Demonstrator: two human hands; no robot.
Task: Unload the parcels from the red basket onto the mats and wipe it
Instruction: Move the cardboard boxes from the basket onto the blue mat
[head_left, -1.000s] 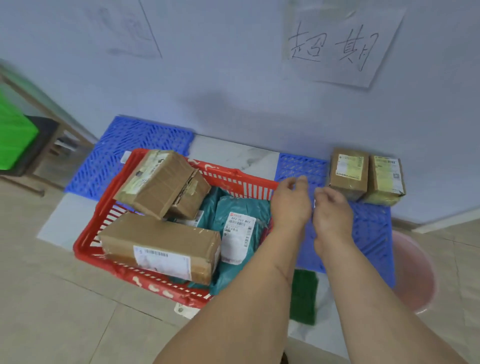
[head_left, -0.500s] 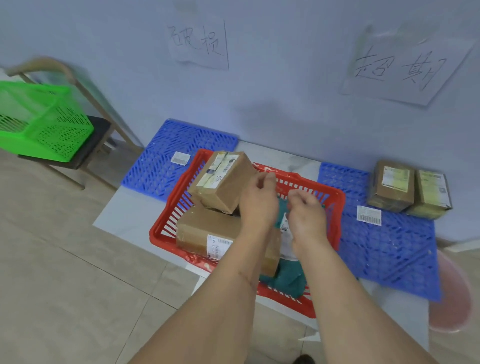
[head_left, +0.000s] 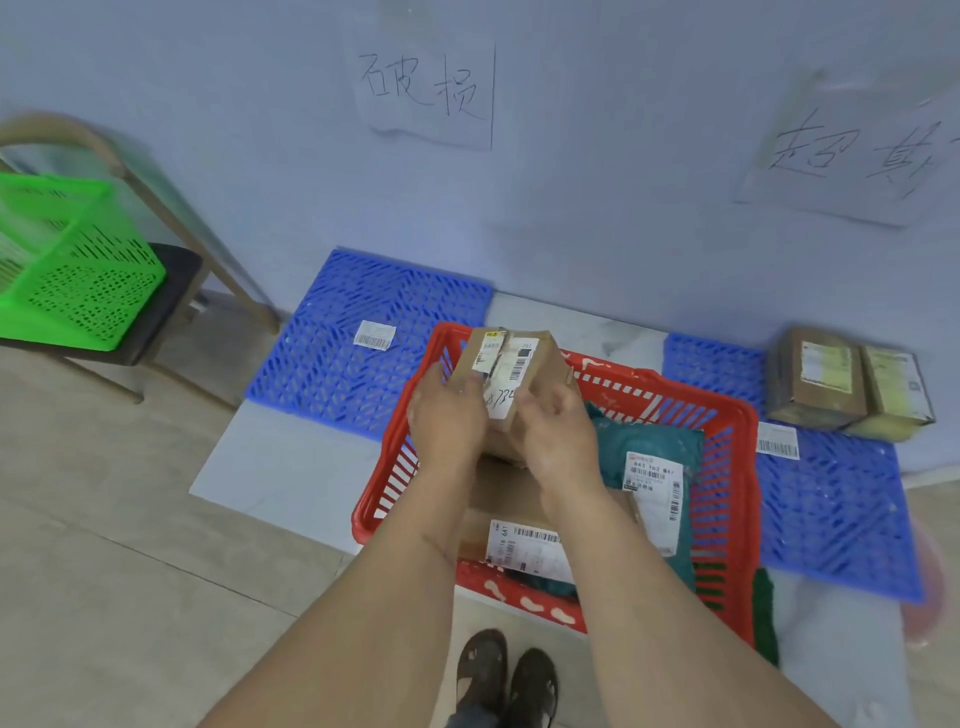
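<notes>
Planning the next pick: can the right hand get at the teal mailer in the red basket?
Probably yes, once freed. The right hand helps hold the cardboard box; the teal mailer lies uncovered right beside it in the red basket.

Tiled floor (head_left: 130, 597): white slab (head_left: 280, 467) by wall carries two blue mats (head_left: 332, 374) (head_left: 841, 519), red basket (head_left: 727, 519) between; chair (head_left: 171, 291) far left.

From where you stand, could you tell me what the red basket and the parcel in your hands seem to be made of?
The red basket looks like glossy moulded plastic, judging by its slotted walls. The held parcel looks like matte brown cardboard with white paper labels and, apparently, tape.
</notes>
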